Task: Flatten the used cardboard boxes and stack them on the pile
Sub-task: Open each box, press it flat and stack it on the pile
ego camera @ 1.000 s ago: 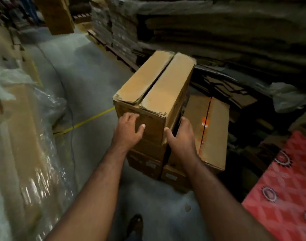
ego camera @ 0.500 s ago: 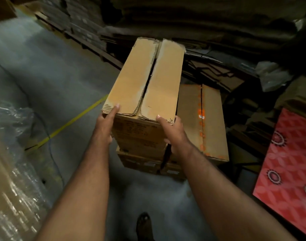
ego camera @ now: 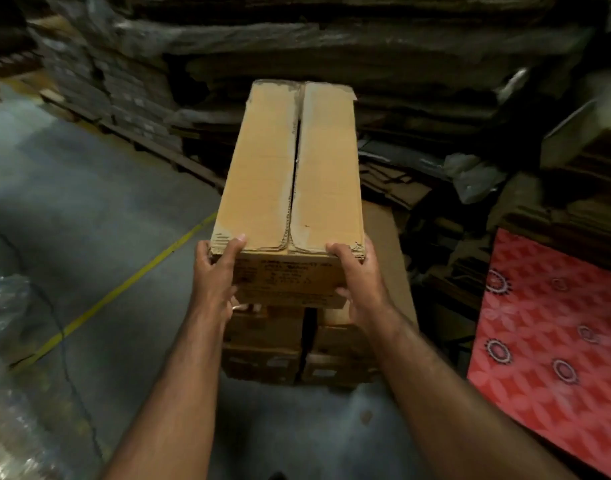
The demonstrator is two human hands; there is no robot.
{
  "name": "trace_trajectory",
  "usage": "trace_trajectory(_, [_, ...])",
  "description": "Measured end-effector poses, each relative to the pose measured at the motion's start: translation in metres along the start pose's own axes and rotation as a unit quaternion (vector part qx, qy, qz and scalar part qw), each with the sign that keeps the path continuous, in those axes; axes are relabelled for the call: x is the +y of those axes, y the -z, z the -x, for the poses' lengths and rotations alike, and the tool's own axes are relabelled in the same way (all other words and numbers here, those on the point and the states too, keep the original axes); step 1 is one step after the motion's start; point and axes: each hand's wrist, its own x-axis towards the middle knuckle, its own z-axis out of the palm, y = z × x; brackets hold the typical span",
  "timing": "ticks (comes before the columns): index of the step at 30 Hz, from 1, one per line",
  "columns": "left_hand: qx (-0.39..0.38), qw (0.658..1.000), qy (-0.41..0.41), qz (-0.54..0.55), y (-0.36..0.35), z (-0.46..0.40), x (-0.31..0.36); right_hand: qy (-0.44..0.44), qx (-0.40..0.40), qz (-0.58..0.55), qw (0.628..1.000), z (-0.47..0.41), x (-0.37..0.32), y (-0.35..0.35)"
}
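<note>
Left hand [ego camera: 215, 275] and right hand [ego camera: 361, 275] grip the long cardboard box [ego camera: 290, 168], centre frame, flaps closed; flattening and stacking remain.

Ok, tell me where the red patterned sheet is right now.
In the head view the red sheet is at the far right, leaning beside the stacked boxes, right of the box that both hands hold.
</note>
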Motion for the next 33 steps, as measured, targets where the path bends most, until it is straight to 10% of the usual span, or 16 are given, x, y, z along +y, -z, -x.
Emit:
trace_trajectory(19, [-0.391,0.92,0.024,-0.023,-0.275,0.267,-0.06,0.147,0.398,-0.086,0.902,0.184,-0.052,0.354])
trace_trajectory(33, [-0.438,0.897,-0.026,-0.055,-0.428,0.504,-0.181,0.14,0.424,-0.109,0.888,0.283,-0.008,0.641])
